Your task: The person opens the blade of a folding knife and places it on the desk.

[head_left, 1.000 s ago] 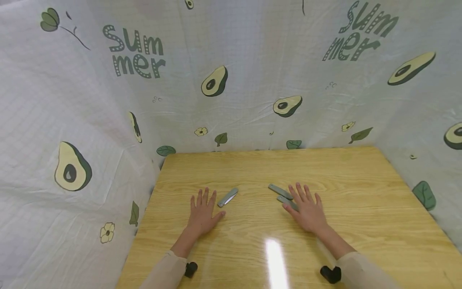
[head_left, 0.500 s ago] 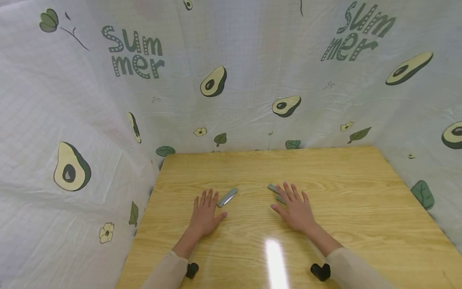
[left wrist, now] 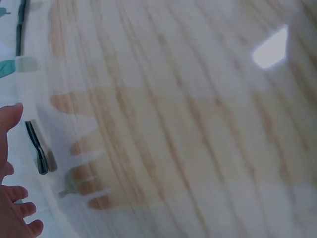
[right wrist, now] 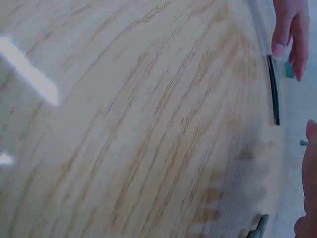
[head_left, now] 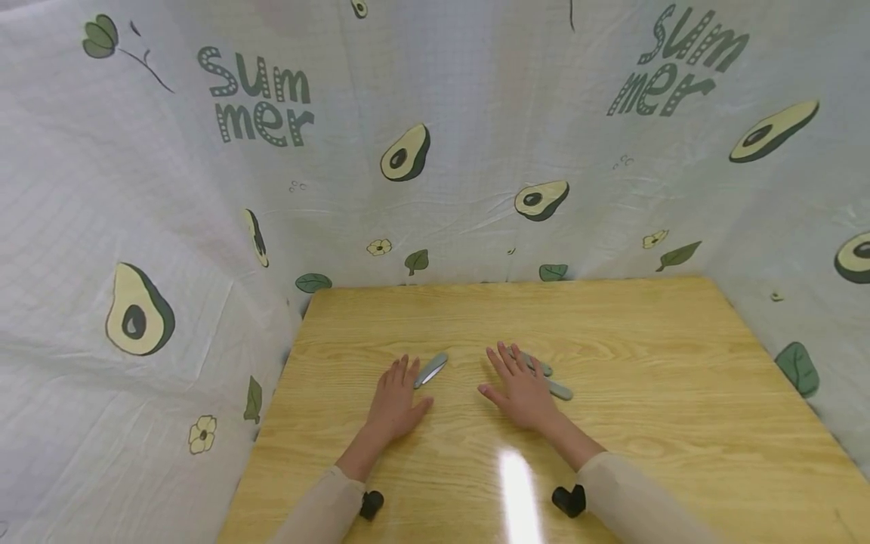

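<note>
My left hand (head_left: 394, 400) is held over the table with its fingers spread, just left of a grey-green folding knife (head_left: 432, 369) that shows a strip of shiny blade. In the left wrist view the knife (left wrist: 37, 148) lies apart from the fingers (left wrist: 15, 192). My right hand (head_left: 522, 391), fingers also spread, hovers over two more grey-green handles. The upper handle (head_left: 541, 366) and the lower handle (head_left: 560, 390) are partly hidden beneath it. Their ends (right wrist: 259, 227) appear at the bottom of the right wrist view, below the hand (right wrist: 310, 173). Neither hand holds anything.
The wooden table (head_left: 612, 325) reflects a bright light near its front. A white curtain (head_left: 469, 106) printed with avocados and leaves stands behind and at both sides. Dark wrist devices (head_left: 569, 500) sit at both sleeves.
My right hand has moved left across the two handles, uncovering their right ends and covering their left parts. My left hand has shifted slightly right, closer to the left knife.
</note>
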A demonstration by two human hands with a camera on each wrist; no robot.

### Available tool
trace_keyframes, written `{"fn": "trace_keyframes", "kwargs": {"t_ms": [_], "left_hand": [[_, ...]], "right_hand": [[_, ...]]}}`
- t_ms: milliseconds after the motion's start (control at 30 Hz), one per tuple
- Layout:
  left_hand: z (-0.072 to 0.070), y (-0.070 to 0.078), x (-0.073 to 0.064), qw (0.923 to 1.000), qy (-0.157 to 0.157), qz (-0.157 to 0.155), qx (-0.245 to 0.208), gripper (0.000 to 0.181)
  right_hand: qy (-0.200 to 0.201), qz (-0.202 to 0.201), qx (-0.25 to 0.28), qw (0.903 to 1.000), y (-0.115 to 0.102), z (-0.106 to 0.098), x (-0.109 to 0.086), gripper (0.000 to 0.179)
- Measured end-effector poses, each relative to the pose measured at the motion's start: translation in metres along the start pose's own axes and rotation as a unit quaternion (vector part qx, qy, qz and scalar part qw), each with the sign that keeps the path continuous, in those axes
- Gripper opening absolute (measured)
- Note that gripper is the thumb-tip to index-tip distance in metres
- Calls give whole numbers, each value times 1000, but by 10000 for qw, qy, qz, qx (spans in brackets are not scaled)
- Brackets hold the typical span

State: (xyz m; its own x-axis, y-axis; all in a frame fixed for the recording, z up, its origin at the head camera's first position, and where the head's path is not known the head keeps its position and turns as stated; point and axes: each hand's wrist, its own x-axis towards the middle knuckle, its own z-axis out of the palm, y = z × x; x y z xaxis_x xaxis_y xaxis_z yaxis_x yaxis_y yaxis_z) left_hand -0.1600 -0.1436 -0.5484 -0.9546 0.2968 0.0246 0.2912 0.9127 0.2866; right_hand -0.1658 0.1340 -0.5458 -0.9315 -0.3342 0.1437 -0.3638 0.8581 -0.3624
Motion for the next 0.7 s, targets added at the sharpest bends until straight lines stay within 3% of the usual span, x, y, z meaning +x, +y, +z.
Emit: {"fn": "trace_keyframes", "kwargs": {"t_ms": [233, 400, 700], "left_hand": [[5, 2, -2, 9996, -262, -65, 98, 80], [5, 3, -3, 9998, -131, 26, 171, 80], [8, 4, 2, 9997, 43, 197, 111, 72]], "right_hand": [[-144, -146, 137, 9997, -10, 8, 1, 73], [-309, -322, 102, 9990, -13, 17, 5, 72], [-547, -265, 101, 9981, -24, 26, 18, 71]]}}
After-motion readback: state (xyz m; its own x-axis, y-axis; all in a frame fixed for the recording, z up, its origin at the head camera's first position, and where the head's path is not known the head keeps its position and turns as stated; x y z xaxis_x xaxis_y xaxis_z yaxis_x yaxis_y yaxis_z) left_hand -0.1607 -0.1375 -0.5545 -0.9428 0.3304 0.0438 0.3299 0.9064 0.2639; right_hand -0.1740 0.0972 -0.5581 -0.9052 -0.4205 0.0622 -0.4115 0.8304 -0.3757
